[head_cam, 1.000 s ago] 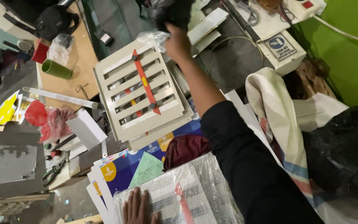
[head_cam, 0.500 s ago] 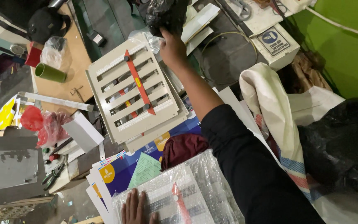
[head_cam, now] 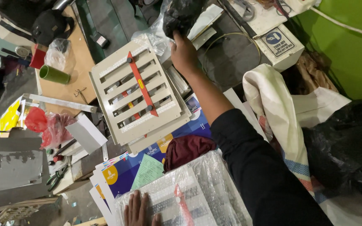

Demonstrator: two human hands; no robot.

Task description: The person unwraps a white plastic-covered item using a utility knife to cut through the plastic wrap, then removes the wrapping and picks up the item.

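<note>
My right hand reaches out at the end of a black sleeve and grips the lower end of a black plastic bag at the top of the view. Crumpled clear plastic lies beside it. Just left of that arm lies a beige louvred panel with a red strip across its slats, stacked on similar panels. My left hand rests flat, fingers spread, on a bubble-wrapped panel at the bottom edge.
Blue printed sheets and a maroon cloth lie under the panels. A green tube, red plastic bag, white box and pliers crowd the left. At right are a white sack, a switch box and a green wall.
My right hand has drawn slightly back toward me, still holding the black bag. The view has shifted a little. My left hand stays on the wrapped panel.
</note>
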